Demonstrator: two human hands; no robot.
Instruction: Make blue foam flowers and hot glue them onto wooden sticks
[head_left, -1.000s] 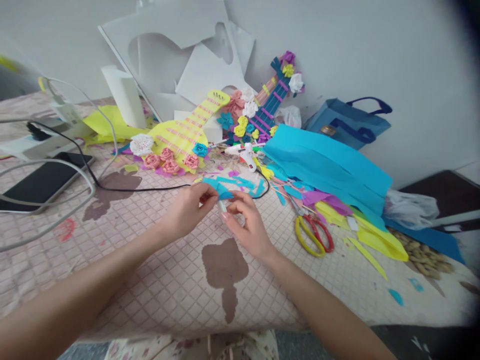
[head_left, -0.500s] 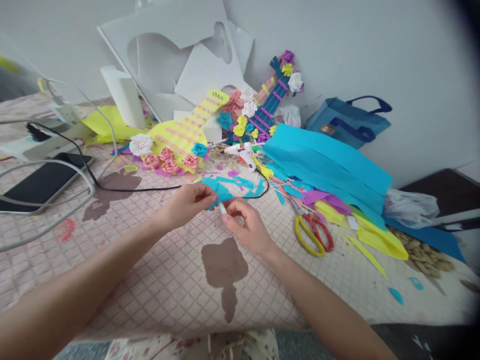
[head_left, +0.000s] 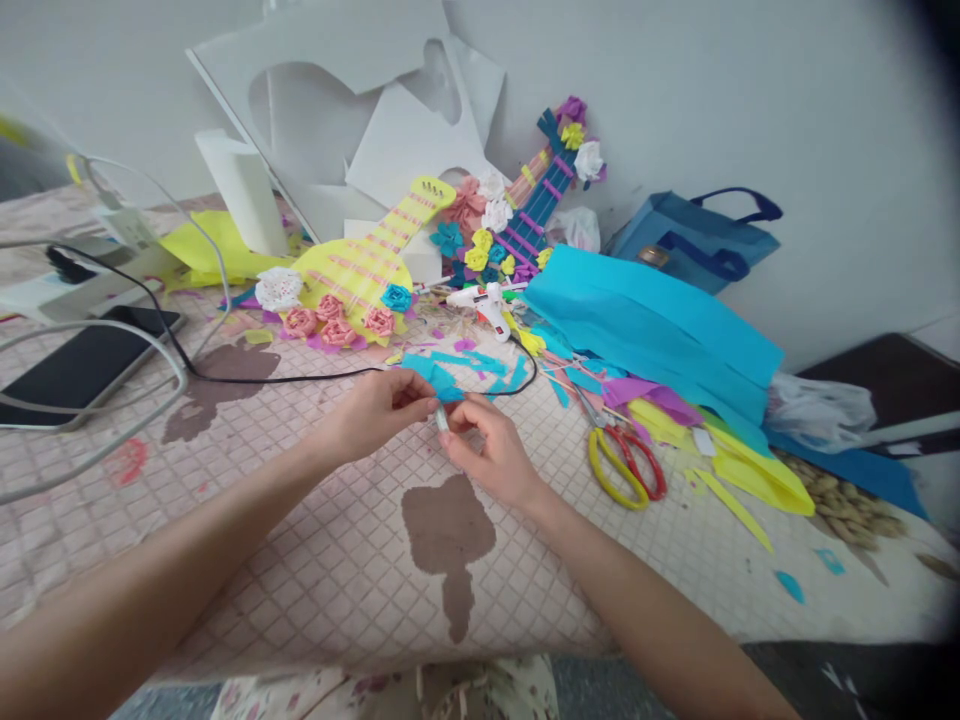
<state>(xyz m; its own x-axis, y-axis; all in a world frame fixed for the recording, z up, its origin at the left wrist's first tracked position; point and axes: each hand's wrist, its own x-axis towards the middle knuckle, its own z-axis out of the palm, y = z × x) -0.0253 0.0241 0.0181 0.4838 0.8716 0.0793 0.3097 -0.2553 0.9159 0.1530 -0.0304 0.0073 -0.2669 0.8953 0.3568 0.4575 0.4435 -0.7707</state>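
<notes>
My left hand [head_left: 386, 405] is closed in a pinch at the edge of a piece of turquoise crepe paper [head_left: 439, 378]. Close beside it, my right hand [head_left: 491, 445] curls its fingers, with thumb and forefinger at a short whitish stick [head_left: 442, 418]. The stick's upper end comes up against the left fingertips; its exact kind is too small to make out. Turquoise paper strips [head_left: 487, 362] lie just beyond both hands. A white glue gun [head_left: 487, 308] rests behind them, its black cord running past the hands.
Yellow-and-red-handled scissors [head_left: 619, 470] lie to the right, near a large turquoise sheet [head_left: 645, 310]. Behind stand a yellow paper guitar [head_left: 360, 270] with flowers and a blue one [head_left: 544, 200]. A phone [head_left: 90, 365], power strip [head_left: 67, 290] and cables occupy the left.
The hands stay close together with only small finger shifts. The turquoise paper between them has turned slightly and bunched nearer the right fingers.
</notes>
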